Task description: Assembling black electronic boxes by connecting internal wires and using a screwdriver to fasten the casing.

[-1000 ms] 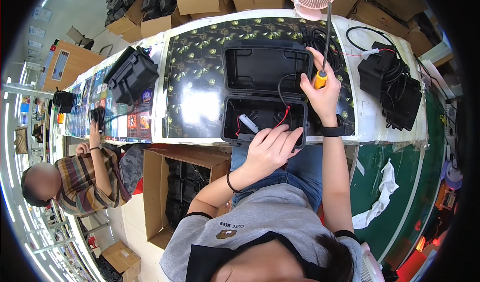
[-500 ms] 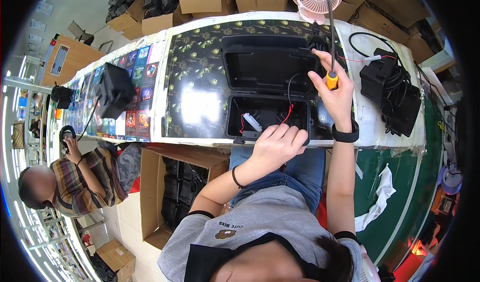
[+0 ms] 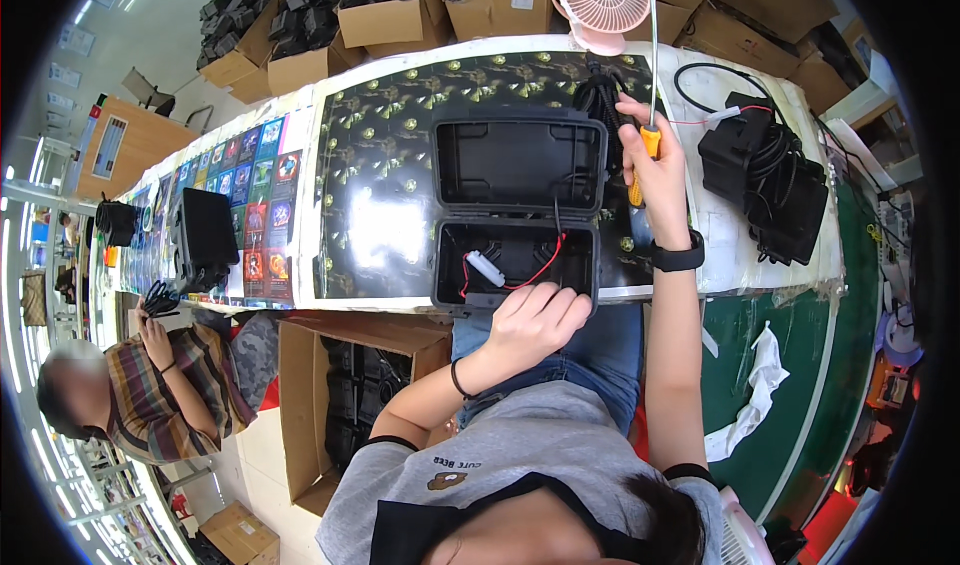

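Note:
A black plastic box (image 3: 447, 265) lies with its hinged lid (image 3: 520, 165) open in front of me. In it are a white connector (image 3: 485, 268) and thin red wires (image 3: 548, 262); a black cable runs in at the hinge side. My left hand (image 3: 540, 322) is closed at the box's near wall, toward the right corner, with the fingertips over the rim and partly hidden. To the right of the lid, my right hand (image 3: 655, 170) is wrapped round the yellow handle of a screwdriver (image 3: 651, 143), its thin shaft pointing away from me.
Black devices with coiled cable (image 3: 770, 180) lie at the right of the table. A pink fan (image 3: 601, 10) stands at the far edge, near a black cable bundle (image 3: 598, 100). On the left are another black box (image 3: 207, 237) and a person (image 3: 165, 385) handling cable. Cardboard boxes (image 3: 395, 27) line the back.
The view has shifted, and the lid looks more upright. My right hand and the screwdriver are tilted differently. At left, the other black box has turned and the person's cable is gathered.

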The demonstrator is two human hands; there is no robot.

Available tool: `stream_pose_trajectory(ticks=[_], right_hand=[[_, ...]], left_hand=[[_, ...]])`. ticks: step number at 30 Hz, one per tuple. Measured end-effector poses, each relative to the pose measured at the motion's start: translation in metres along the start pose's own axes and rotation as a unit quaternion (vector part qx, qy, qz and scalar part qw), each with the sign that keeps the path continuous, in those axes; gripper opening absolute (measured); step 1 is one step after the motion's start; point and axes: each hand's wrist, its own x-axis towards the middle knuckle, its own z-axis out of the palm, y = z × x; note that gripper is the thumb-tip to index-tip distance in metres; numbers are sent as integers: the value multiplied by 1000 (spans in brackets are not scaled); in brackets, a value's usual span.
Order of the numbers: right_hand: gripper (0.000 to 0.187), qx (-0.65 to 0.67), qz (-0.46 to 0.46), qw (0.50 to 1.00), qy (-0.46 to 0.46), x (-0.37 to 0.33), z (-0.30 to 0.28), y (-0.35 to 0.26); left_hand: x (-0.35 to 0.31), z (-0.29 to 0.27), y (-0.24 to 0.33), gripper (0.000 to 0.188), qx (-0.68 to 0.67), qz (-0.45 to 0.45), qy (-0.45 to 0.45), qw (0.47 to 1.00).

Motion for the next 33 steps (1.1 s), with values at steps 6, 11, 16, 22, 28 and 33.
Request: stream_pose_trajectory(ticks=[6,11,16,22,28,33], right_hand=[[32,-163,1,986,-38,1,-19,17],[20,-78,-28,987,139,12,-27,13],[19,-145,-201,942,227,14,-38,-6],[27,-14,-213,954,212,14,-18,-15],[31,3,-248,957,149,49,8,-42],[15,2,-184,953,-240,64,18,-54]], left_hand=[[-8,1,3,22,7,2,11,1000],[-15,-1,7,17,12,16,12,1000],[-23,-2,9,12,11,33,22,999],[-32,2,0,10,-12,97,62,993],[-51,-1,-13,8,-43,193,101,975],[-61,-1,-14,8,-43,221,99,969]])
